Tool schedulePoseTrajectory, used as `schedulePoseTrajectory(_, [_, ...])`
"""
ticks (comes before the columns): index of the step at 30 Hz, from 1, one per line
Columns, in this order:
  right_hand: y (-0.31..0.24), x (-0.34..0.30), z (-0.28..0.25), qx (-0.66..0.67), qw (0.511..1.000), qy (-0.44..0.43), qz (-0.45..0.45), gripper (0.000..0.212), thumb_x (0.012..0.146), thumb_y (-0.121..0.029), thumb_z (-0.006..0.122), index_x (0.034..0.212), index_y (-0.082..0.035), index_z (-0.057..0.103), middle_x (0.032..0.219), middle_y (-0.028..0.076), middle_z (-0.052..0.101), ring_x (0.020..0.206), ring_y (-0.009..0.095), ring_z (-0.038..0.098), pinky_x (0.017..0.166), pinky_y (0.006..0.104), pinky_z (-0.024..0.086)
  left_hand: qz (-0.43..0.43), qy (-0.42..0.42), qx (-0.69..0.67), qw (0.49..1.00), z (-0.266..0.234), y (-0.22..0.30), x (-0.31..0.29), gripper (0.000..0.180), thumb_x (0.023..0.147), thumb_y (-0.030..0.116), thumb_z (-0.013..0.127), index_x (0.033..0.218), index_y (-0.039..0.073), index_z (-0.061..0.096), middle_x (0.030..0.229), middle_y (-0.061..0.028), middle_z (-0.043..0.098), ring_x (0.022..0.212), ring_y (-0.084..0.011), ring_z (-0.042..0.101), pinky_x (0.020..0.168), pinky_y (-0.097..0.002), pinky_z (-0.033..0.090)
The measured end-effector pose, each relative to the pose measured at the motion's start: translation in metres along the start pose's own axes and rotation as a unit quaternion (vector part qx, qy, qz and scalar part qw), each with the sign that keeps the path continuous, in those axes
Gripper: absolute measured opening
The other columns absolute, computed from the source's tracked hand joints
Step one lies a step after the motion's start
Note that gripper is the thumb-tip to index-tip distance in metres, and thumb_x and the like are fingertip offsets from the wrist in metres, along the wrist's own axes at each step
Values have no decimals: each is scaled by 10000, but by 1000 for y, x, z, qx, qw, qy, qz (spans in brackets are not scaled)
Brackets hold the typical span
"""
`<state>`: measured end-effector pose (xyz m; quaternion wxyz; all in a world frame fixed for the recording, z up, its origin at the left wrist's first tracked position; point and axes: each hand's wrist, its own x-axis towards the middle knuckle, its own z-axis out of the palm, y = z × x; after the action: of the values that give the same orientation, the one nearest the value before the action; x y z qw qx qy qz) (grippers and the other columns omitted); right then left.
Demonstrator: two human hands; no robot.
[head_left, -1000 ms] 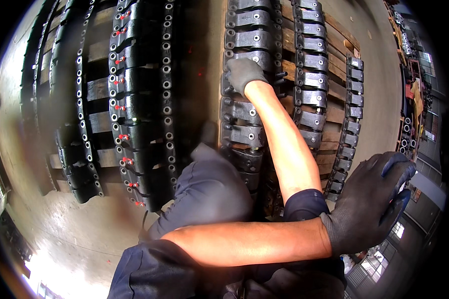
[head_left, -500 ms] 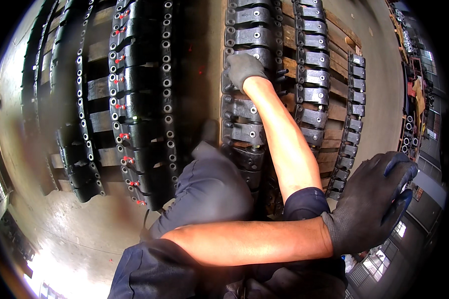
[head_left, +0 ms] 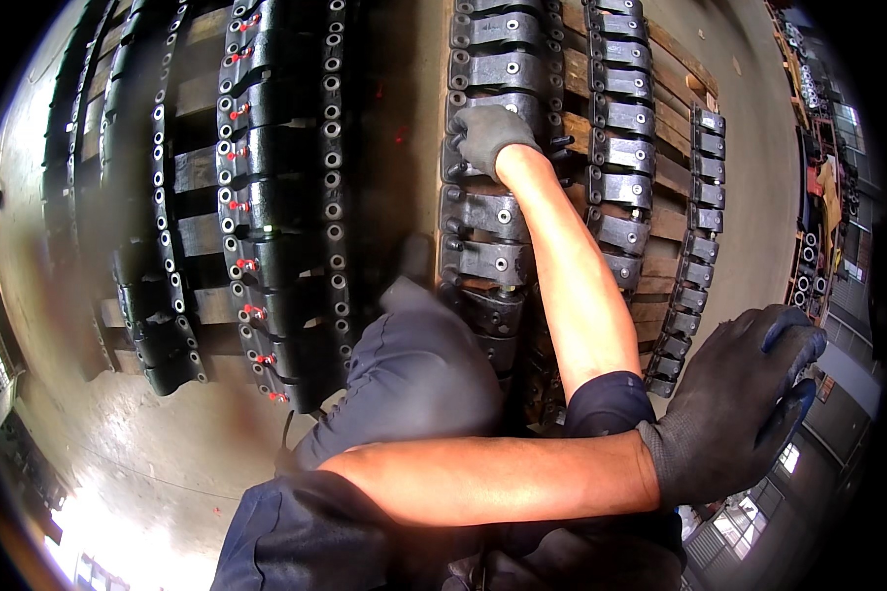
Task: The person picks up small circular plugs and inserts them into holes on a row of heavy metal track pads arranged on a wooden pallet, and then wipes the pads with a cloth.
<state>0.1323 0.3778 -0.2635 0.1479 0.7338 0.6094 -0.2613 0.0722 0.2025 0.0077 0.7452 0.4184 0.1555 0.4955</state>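
Note:
My right hand (head_left: 495, 140), in a dark grey work glove, is closed against the near part of a black steel track chain (head_left: 488, 212). Its fingers curl at the chain's left row of holes, and what they hold, if anything, is hidden. Short dark bolts (head_left: 562, 143) stick out just right of that hand. Across my body reaches my left forearm, so my left hand (head_left: 724, 409) is at the lower right. Its glove has a blue-coated palm side; the fingers are curled, with their grip turned away from view.
More track chains (head_left: 621, 153) lie on wooden pallets (head_left: 665, 128) to the right, with a narrower one (head_left: 700, 246) beyond. At left, larger black chains (head_left: 276, 177) carry small red pieces (head_left: 247, 266) along one edge. My bent leg (head_left: 404, 384) is between the rows. Shelving (head_left: 813, 227) stands far right.
The view has shifted slightly. My right hand sits a little lower and further right in the picture, still on the same part of the chain. The left hand has barely moved.

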Motion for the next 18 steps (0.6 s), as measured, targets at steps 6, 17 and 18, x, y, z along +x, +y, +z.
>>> schedulePoseTrajectory(6, [-2,-4,0,21,999,24,4,309,877,-226,658,1168,-162,739,1201,148,720,1161,336,666,1020,441,521,-17,-19,-8,1000,-4,2,1,429,907,82,615,1296,-58,499,1250,-269,529,1119,-434,567,948,-507,471])
schedulePoseTrajectory(17, [10,5,16,50,997,60,-9,292,868,-259,712,1134,-145,751,1165,161,729,1119,347,680,1000,437,531,-19,-29,-11,999,-3,1,1,417,901,72,616,1278,-64,500,1263,-270,524,1120,-442,561,948,-509,470])
schedulePoseTrajectory(18, [9,5,16,54,996,65,-10,292,868,-263,718,1132,-144,752,1162,163,730,1115,349,681,998,439,532,-15,-23,-14,1000,-2,1,0,416,901,72,617,1277,-65,500,1264,-270,524,1120,-443,561,948,-509,471])
